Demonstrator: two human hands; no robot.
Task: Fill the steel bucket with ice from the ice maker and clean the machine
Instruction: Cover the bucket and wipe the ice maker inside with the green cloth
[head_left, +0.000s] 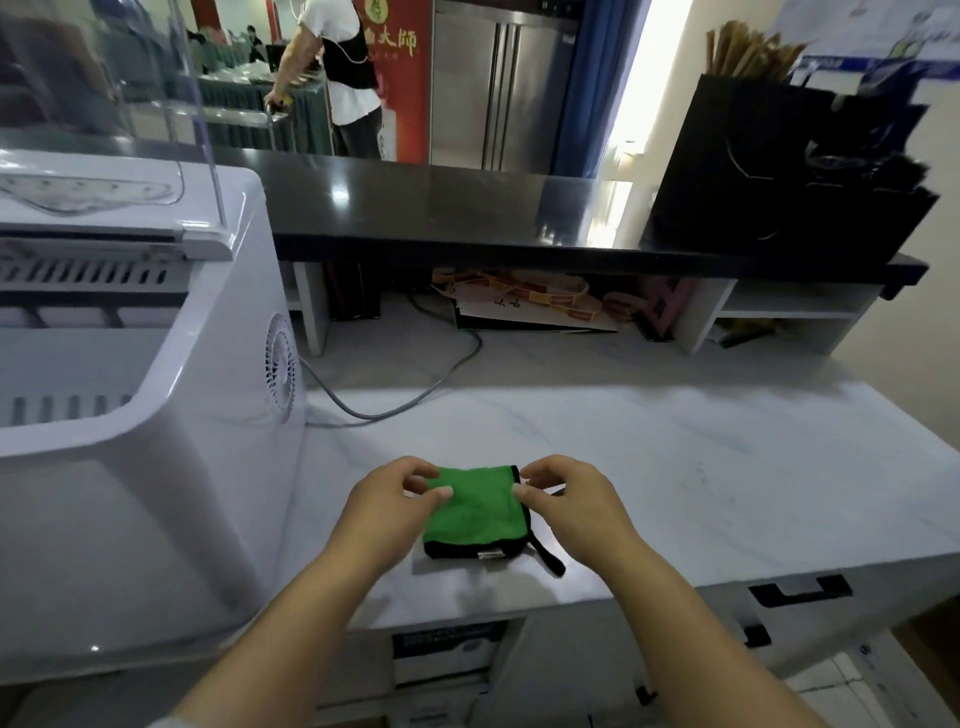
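Green cloth (470, 506), folded into a small square with black edging and a black loop trailing off its near right corner, lies flat on the white marbled bench (675, 467), and both our hands are on it. Our left hand (387, 501) has its fingers curled over the cloth's left edge, thumb and fingertips pinching the fabric near the far left corner. Our right hand (566, 496) does the same at the far right corner, thumb and forefinger nipping the black trim. Both forearms reach in from the near edge.

Just left of the cloth stands the ice maker (156, 415), a white plastic machine with a round vent grille on its right side. Its clear lid (130, 78) is raised upright. We look down into the open bin from the side; whether any ice lies in it we cannot tell. A grey cable (415, 400) runs from behind the machine across the bench toward the back.

Beyond the bench rises a glossy black shelf (441, 202). Under it, at the far side, lie papers and printed red-and-yellow strips (530, 299). On the shelf's right end sits a black paper bag (748, 166) with pale wooden sticks (748, 49) standing up behind it; other dark bags crowd beside it.

Farther off, a person (343, 67) in a white top and black apron stands by a table, next to a red sign (405, 62) and steel refrigerator doors (498, 88).
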